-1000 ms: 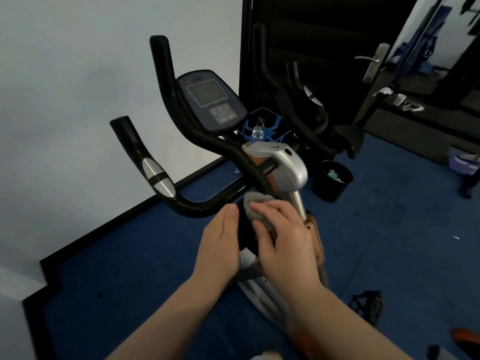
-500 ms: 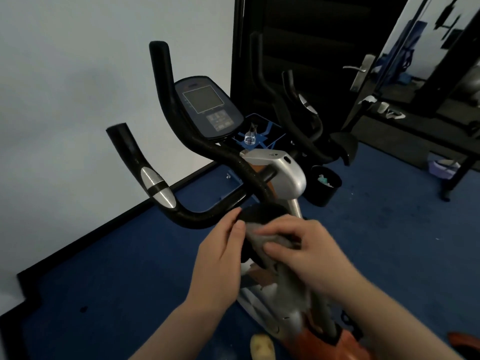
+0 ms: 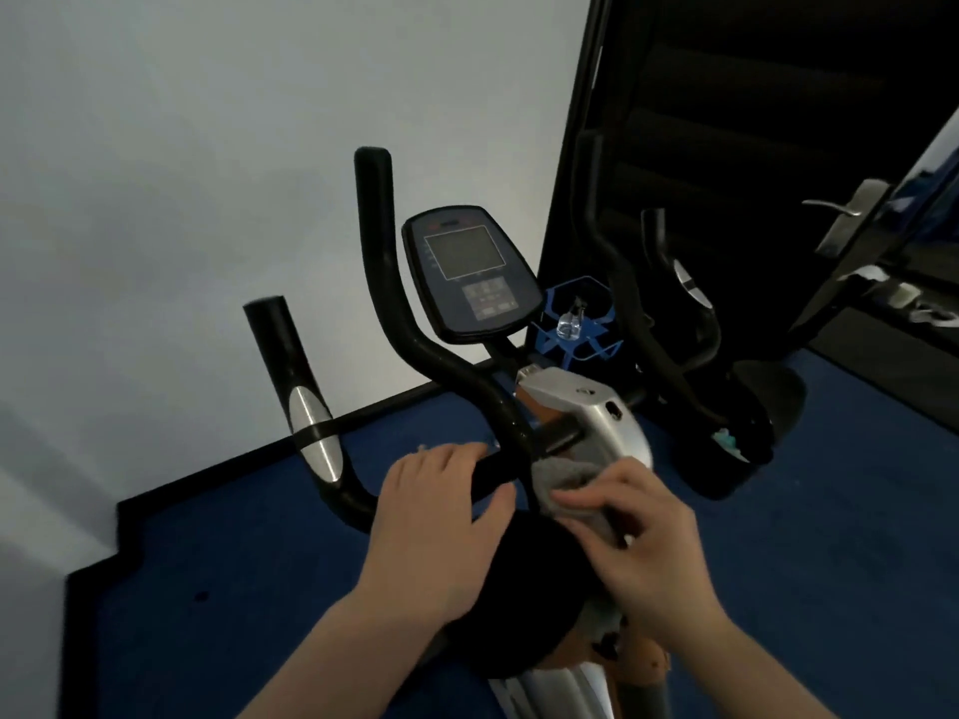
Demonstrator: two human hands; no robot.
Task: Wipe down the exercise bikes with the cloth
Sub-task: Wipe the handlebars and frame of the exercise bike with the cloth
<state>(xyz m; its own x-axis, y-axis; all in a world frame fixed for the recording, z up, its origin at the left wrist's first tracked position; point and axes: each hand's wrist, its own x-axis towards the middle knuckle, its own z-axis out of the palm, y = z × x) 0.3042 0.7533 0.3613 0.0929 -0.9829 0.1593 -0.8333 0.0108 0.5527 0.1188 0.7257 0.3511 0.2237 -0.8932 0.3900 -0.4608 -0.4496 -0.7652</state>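
1. Head view: seen from above, near exercise bike (image 3: 586, 422) with black handlebar (image 3: 415, 350), console (image 3: 469, 272) tilted up behind it, silver stem housing (image 3: 597, 412) just right of the bar's middle.
2. Left hand (image 3: 436, 516): wrapped over the low crossbar of the handlebar, fingers curled across the top, thumb toward the right; gripping the bar, no cloth in it.
3. Right hand (image 3: 648, 542): fingers bent down onto grey cloth (image 3: 571, 485), pinching it against the bike just below the silver housing.
4. Cloth: bunched between right-hand fingers and the stem, touching the housing's lower edge; a further grey bit showing lower down (image 3: 602, 614) under the palm, blurred.
5. Black rounded part (image 3: 524, 594) under both wrists, mostly hidden; cannot tell what.
6. Silver grip sensor (image 3: 311, 433) on the left bar arm, well apart from both hands.
7. Second bike (image 3: 669, 324) behind on the right, dark, against black door (image 3: 726, 121) with lever handle (image 3: 840, 210).
8. Small clear bottle (image 3: 571, 321) on blue rack (image 3: 581, 329) between the two bikes.
9. Black bin (image 3: 726, 459) on blue carpet (image 3: 830, 511) by the second bike; white wall (image 3: 181, 173) at left.
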